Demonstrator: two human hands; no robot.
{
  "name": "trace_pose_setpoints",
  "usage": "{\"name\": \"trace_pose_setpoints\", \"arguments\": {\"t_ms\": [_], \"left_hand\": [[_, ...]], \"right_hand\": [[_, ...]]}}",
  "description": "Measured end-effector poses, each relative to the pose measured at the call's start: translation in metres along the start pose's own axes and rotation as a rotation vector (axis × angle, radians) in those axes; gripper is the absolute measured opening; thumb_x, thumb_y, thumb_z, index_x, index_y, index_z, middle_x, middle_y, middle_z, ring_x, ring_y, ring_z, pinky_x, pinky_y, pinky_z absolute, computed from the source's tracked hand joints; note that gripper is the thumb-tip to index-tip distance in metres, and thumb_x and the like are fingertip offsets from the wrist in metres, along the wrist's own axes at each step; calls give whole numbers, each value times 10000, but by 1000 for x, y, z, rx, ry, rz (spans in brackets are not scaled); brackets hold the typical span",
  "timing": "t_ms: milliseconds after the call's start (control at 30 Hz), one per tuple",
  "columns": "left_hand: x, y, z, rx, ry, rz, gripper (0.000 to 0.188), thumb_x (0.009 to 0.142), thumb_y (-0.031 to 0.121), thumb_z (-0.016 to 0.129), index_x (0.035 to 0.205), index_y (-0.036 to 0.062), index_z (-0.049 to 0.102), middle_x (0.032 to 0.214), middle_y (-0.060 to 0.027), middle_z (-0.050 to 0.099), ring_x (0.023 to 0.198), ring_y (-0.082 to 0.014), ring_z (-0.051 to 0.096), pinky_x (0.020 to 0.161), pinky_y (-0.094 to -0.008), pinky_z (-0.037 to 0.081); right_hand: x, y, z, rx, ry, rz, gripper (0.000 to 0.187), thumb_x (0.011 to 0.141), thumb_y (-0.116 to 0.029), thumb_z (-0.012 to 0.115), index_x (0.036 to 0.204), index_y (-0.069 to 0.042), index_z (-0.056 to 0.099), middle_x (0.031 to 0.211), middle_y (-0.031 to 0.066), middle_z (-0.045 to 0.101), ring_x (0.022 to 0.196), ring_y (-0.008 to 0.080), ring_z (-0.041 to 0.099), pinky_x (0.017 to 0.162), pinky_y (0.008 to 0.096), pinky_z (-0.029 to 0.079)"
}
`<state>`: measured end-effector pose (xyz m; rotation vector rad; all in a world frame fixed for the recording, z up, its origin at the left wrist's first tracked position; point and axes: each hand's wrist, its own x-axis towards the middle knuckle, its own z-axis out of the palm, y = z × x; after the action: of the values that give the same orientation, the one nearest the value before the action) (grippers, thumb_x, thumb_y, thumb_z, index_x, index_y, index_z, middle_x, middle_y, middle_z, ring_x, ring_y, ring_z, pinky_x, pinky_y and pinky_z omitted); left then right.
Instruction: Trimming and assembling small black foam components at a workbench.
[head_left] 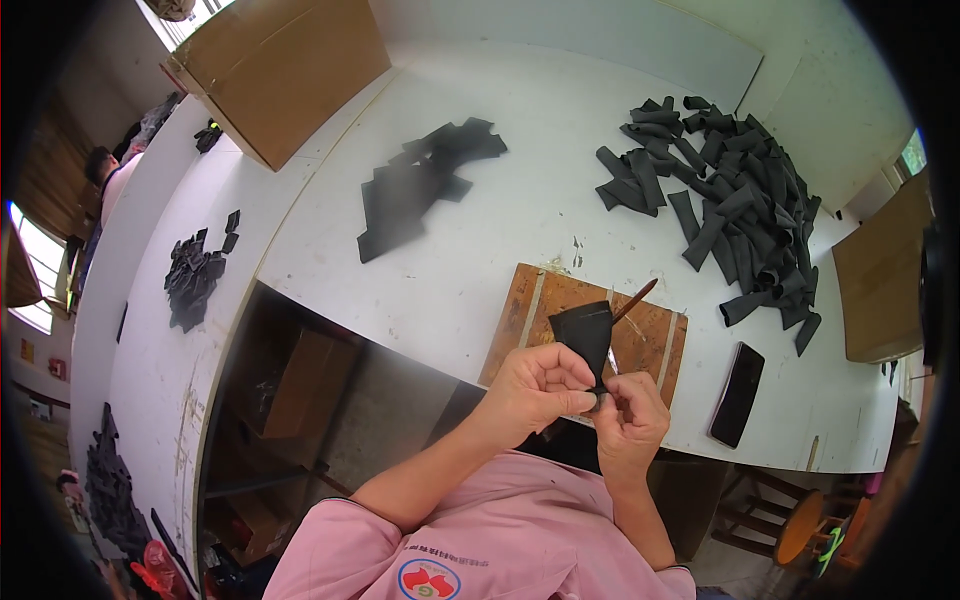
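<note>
Over a worn brown board (507,322), I hold a black fabric piece (585,332) that fans out at its upper end and narrows toward my fingers. My left hand (545,392) is closed, pinching its narrow lower end between thumb and fingertips. My right hand (634,408) is closed against the same end from the other side; the fingertips of both hands nearly meet there. A pointed reddish-brown stick (637,298) shows behind the fabric, above the board. Close to my right fingers is a small shiny strip (612,358), too small to name.
Flat black fabric pieces (400,200) lie overlapping at the table's middle back. A heap of tube-like black pieces (740,200) covers the right, with a phone (737,395) nearer me. Cardboard boxes stand at back left (290,70) and far right (880,275). Smaller black pieces (193,275) lie left.
</note>
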<state>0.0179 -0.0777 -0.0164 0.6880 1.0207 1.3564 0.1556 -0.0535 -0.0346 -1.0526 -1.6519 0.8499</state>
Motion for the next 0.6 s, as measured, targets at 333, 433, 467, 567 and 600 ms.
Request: {"name": "trace_pose_setpoints", "arguments": {"t_ms": [333,433,467,567,600], "left_hand": [[-2,5,12,-51,-138,-18,200,725,-88,504,909,-11,491,782,-34,542,618,-63,557,531,-192,446],[-6,5,24,-32,113,47,199,729,-93,496,916,-28,493,739,-46,550,574,-77,572,497,-196,459],[-4,-4,20,291,179,313,199,732,-95,490,920,-29,493,743,-49,553,542,-66,553,464,-194,448],[-1,-13,13,479,154,457,215,736,-103,476,937,-27,489,769,-49,556,539,-39,522,456,-181,429],[-2,-12,9,349,76,335,230,736,-108,467,949,-24,486,791,-46,556,568,-23,511,480,-170,420]], "right_hand": [[0,-8,-15,1324,-280,763,100,755,-62,628,767,22,574,689,36,503,549,76,424,493,200,336],[0,-12,-9,1340,-239,747,135,798,-111,602,793,15,554,674,27,505,538,67,409,495,203,332],[-1,-7,-7,1179,-254,676,151,808,-130,597,803,12,545,673,19,506,550,67,409,494,203,331],[-2,5,-4,907,-232,539,168,824,-160,587,803,-2,532,695,-4,499,578,66,413,502,196,331],[-2,7,-3,801,-208,477,172,830,-172,583,793,-12,529,717,-20,490,595,65,415,511,189,333]]}}
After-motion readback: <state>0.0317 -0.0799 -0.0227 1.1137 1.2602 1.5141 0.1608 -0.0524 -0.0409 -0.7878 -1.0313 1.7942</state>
